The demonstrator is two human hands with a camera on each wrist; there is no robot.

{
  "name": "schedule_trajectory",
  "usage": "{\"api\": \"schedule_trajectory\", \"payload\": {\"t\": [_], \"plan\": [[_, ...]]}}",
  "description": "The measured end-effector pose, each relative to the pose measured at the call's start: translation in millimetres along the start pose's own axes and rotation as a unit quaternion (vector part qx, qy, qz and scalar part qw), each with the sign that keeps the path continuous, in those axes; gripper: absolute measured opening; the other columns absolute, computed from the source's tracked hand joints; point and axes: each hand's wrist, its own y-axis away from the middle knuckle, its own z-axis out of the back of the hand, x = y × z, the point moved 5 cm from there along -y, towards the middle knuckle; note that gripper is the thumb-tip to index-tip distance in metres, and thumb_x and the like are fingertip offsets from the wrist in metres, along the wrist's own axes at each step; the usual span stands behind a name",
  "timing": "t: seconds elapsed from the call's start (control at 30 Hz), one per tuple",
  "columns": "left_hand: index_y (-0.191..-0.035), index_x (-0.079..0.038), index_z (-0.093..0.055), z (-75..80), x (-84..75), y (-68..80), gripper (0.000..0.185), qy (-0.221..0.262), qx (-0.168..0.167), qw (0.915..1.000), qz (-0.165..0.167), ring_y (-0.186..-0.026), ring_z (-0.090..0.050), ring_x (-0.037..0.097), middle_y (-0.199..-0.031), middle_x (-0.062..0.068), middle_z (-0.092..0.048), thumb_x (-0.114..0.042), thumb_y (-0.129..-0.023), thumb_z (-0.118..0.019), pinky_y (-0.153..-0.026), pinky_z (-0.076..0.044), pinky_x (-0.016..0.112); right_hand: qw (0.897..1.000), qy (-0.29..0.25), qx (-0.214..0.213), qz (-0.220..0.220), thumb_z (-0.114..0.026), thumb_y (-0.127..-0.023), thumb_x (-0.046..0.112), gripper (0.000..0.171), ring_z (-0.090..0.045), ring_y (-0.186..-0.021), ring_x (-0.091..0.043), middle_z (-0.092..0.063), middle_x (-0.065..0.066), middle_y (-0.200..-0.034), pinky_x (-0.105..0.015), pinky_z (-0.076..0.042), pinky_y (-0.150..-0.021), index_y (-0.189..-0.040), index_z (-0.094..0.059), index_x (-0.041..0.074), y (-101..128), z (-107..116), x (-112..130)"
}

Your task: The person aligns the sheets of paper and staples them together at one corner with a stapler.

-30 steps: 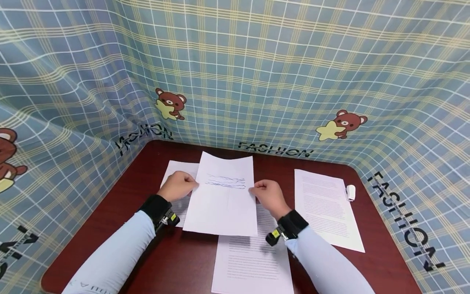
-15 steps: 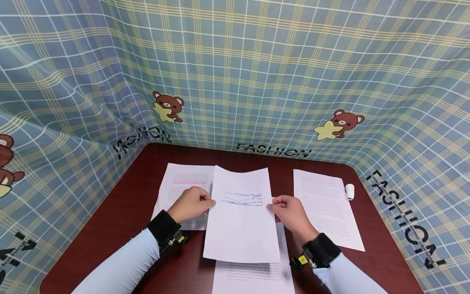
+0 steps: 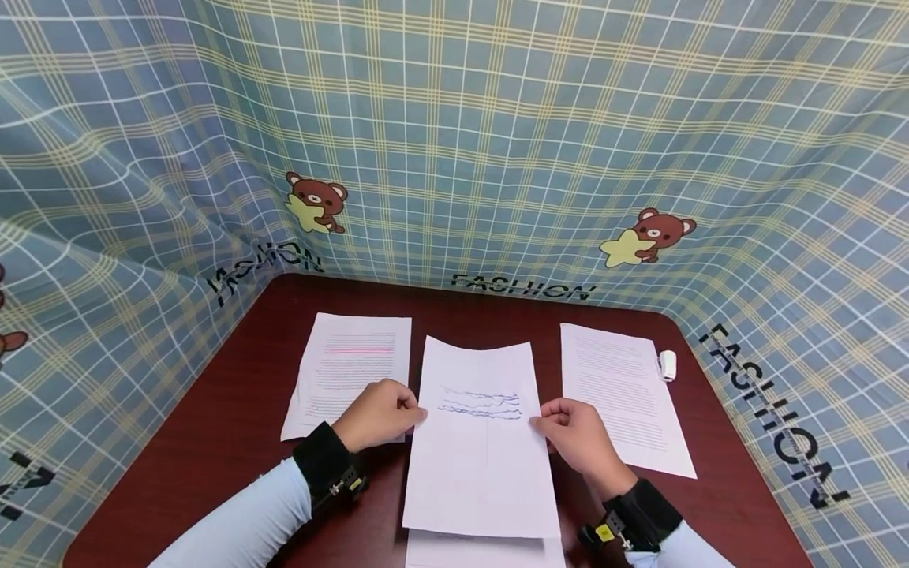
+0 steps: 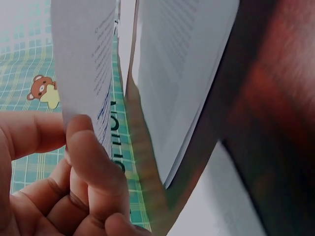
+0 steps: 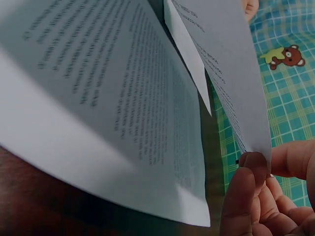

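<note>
A white sheet with blue scribbled lines across its middle is held above the table between both hands. My left hand pinches its left edge between thumb and fingers. My right hand pinches the right edge the same way. Under the held sheet lies a printed page on the table, mostly covered; the right wrist view shows its text.
A printed page with pink highlighting lies to the left, and another printed page to the right. A small white object sits at the right page's far corner. The dark red table is walled by plaid cloth.
Both hands have drawn the scribbled sheet toward me and a little right, so it now covers most of the near printed page. The highlighted left page is uncovered.
</note>
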Motion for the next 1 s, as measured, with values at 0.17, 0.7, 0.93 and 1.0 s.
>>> {"api": "schedule_trajectory", "payload": {"t": [0.17,0.7,0.93,1.0], "plan": [[-0.068,-0.017,-0.069,-8.6,2.1,1.5,0.028,-0.016,0.002,0.9999,-0.003,-0.05,-0.058,0.011,-0.059,-0.001,-0.066,-0.025,-0.095,-0.071,-0.052,-0.049,0.031,1.0,0.013,0.003,-0.009,-0.078,-0.092,0.021,0.018,-0.061,-0.062,-0.02,-0.07,-0.006,-0.076,-0.031,-0.051,-0.054,-0.098,-0.071,0.005,5,1,-7],[-0.065,-0.021,-0.071,-18.2,9.3,0.6,0.027,-0.071,0.002,0.9974,-0.008,-0.048,-0.051,0.008,-0.053,-0.012,-0.059,-0.028,-0.091,-0.073,-0.049,-0.042,0.028,1.0,0.019,0.006,-0.023,-0.079,-0.089,0.02,0.016,-0.06,-0.059,-0.019,-0.069,-0.005,-0.072,-0.031,-0.05,-0.052,-0.093,-0.07,0.007,9,-6,-26],[-0.058,-0.022,-0.068,-25.9,15.0,-0.4,0.033,-0.083,0.012,0.9965,0.0,-0.045,-0.051,0.007,-0.048,-0.014,-0.057,-0.029,-0.09,-0.073,-0.047,-0.041,0.027,0.999,0.041,0.0,-0.03,-0.08,-0.088,0.021,0.017,-0.061,-0.058,-0.02,-0.068,-0.005,-0.071,-0.032,-0.053,-0.053,-0.092,-0.07,0.008,7,-8,-31],[-0.057,-0.023,-0.067,-27.6,16.3,-1.1,0.034,-0.088,0.012,0.9961,0.002,-0.045,-0.051,0.007,-0.047,-0.014,-0.056,-0.029,-0.09,-0.073,-0.047,-0.041,0.027,0.998,0.05,-0.003,-0.027,-0.081,-0.088,0.022,0.017,-0.061,-0.058,-0.02,-0.068,-0.004,-0.07,-0.032,-0.052,-0.052,-0.092,-0.071,0.009,7,-7,-31]]}}
